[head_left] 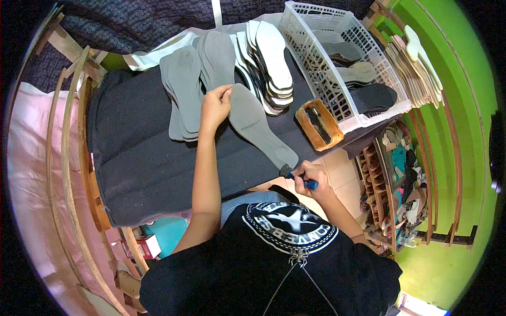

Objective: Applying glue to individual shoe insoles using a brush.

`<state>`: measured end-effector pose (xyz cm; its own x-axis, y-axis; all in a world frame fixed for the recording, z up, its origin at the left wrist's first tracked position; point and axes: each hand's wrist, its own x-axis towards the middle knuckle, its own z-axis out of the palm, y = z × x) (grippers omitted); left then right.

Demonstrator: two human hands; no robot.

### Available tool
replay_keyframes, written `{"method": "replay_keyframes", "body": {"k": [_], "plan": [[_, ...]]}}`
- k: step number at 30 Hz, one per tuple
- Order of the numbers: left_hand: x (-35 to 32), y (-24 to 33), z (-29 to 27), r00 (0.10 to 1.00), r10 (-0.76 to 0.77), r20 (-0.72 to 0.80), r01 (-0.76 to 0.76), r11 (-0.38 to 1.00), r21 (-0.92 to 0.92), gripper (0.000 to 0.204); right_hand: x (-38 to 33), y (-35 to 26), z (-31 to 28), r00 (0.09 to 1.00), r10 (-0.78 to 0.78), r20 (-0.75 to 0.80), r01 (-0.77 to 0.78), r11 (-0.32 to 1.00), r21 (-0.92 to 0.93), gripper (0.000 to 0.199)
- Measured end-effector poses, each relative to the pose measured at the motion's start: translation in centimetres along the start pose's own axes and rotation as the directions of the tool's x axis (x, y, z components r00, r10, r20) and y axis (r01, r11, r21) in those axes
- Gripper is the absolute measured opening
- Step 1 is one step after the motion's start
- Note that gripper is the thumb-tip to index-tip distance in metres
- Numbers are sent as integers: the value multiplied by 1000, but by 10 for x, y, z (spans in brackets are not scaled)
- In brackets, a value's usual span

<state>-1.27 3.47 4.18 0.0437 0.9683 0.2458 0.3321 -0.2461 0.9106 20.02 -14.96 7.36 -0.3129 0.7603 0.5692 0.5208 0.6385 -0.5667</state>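
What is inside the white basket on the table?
The white basket holds shoe insoles lying flat, some grey and some dark. The lattice wall and the overlapping pieces hide whatever lies beneath them.

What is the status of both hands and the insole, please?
Left hand pinches grey foam insole flat on black table. Right hand grips blue-handled brush. Nothing obstructs.

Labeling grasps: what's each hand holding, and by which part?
Left hand pinches the grey insole at its top end. Right hand grips a brush by its blue handle.
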Motion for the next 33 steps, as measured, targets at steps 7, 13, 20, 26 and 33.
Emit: {"method": "replay_keyframes", "body": {"k": [7, 13, 20, 26, 33], "plan": [[1, -3, 3, 999, 46, 0, -46, 999, 17, 19, 36, 15, 23, 981, 10, -195, -2, 999, 43, 20], [1, -9, 3, 1000, 16, 0, -16, 998, -67, 20, 13, 19, 21, 945, -71, -319, 105, 990, 90, 20], [1, -13, 2, 999, 12, 37, -10, 999, -44, 21, 16, 12, 8, 965, -54, -256, 26, 993, -112, 23], [-3, -3, 6, 999, 21, -29, -20, 1000, 6, 21, 47, 19, 20, 909, -101, -404, 108, 994, -5, 24], [-2, -11, 4, 1000, 24, -20, -24, 999, 32, 20, 12, 28, 13, 931, -30, -363, 38, 999, 14, 26]]}}
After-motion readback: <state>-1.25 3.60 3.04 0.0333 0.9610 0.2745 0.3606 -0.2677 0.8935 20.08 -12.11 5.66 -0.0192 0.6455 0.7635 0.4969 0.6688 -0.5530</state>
